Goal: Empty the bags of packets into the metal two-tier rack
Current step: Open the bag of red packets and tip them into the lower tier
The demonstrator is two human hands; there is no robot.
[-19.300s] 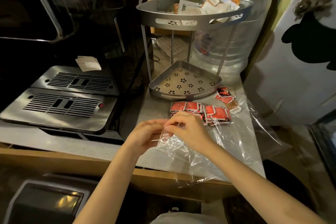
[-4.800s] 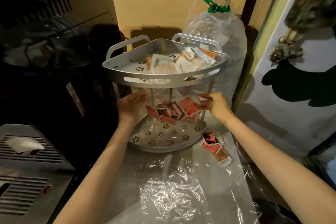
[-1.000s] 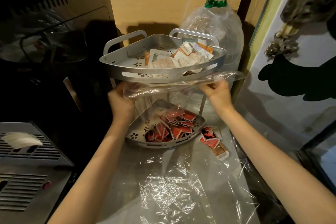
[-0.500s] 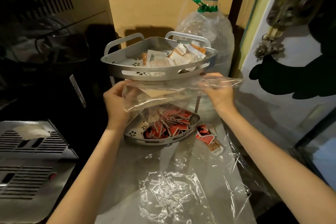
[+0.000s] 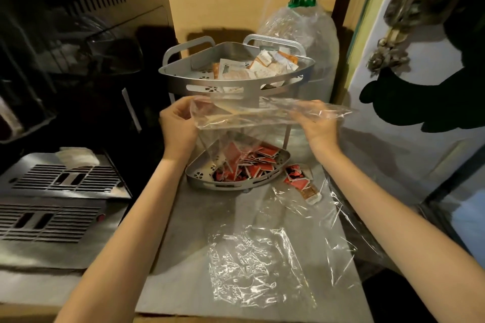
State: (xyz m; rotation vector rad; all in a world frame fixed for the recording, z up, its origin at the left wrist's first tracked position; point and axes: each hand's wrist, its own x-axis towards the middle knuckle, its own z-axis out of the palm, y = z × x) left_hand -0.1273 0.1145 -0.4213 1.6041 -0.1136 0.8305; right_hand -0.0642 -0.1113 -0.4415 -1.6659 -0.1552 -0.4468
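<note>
Because the clear bag (image 5: pixel 252 118) looked nearly empty, these lines ran from the biggest thing down to the smallest.

Rack: the metal two-tier rack (image 5: pixel 236 86) stood on the grey counter (image 5: pixel 189 244), in front of the big water bottle (image 5: pixel 304 42).

Bag: it was held up and stretched wide between the two tiers, with its loose end hanging down to the bottom tier (image 5: pixel 199 176).

Left hand: the left hand (image 5: pixel 178 126) pinched the bag's left edge shut between thumb and fingers.

Right hand: the right hand (image 5: pixel 317 126) held the bag's right end, fingers closed on the plastic.

Red packets: the red packets (image 5: pixel 249 162) lay in a heap in the bottom tier.

Pale packets: the pale packets (image 5: pixel 252 68) sat in the top tier.

Stray packets: a few stray packets (image 5: pixel 301 183) lay on the counter just beside the rack.

Doing it well: I think a soft shake over the bottom tier would be best, keeping the open end low and inside the rim so nothing falls out. The strays likely need picking up too.

Hard to see: the bag was see-through and shiny, so I could not tell if a packet was stuck inside. The right fingertips were blurry behind the plastic. The rack's back legs were hidden. The words on the packets were too small to read.
</note>
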